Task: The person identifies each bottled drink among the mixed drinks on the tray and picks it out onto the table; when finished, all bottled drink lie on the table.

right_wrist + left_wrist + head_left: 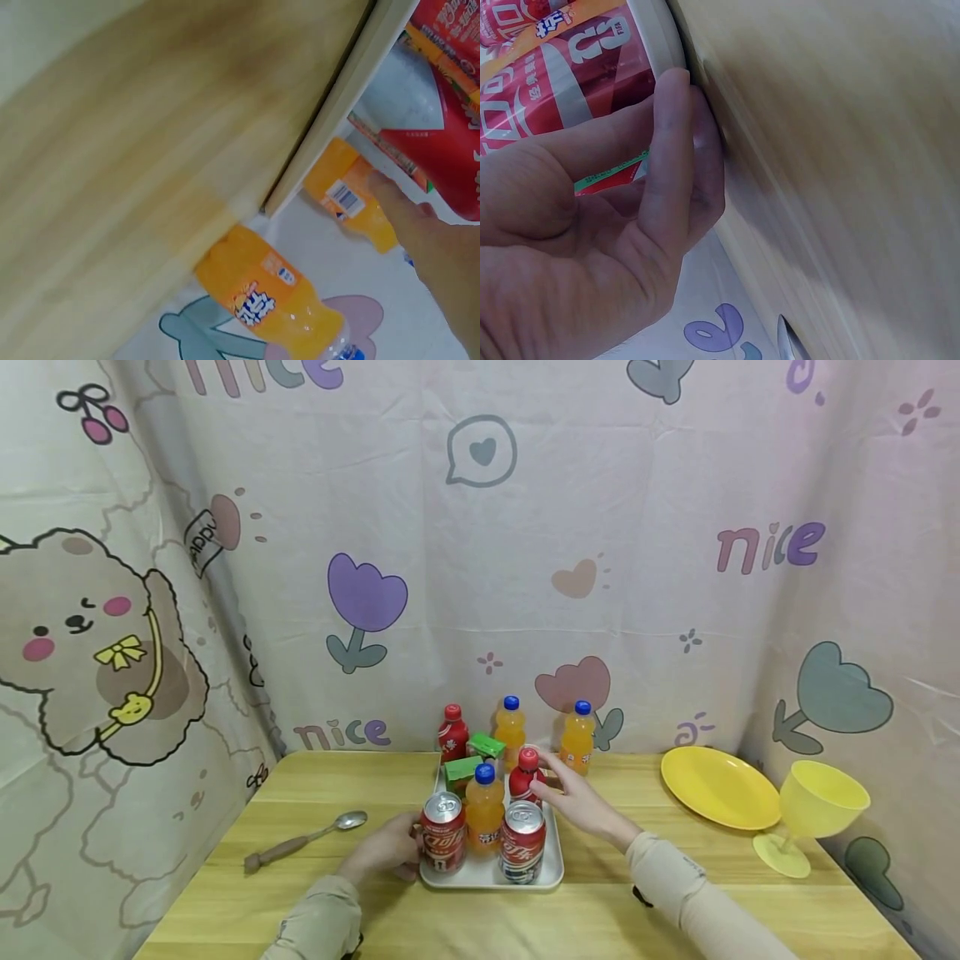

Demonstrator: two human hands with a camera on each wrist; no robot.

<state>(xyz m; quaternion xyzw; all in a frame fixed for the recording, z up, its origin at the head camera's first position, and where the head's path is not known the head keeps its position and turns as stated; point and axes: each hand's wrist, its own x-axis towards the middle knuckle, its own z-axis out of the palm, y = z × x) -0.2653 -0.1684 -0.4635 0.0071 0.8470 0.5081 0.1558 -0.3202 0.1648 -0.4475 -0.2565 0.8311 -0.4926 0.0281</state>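
Cannot see the base of the rear red bottle, mid-frame in the head view, behind a green carton. Can see only part of the spoon, bottom of the left wrist view, and of the right hand, right edge of the right wrist view.

I look forward and down through the head view, across the tabletop to the printed curtain. Both wrist views sit close in, rolled sideways: the left shares the left cola can with the head view, the right the orange-soda bottle off the tray.
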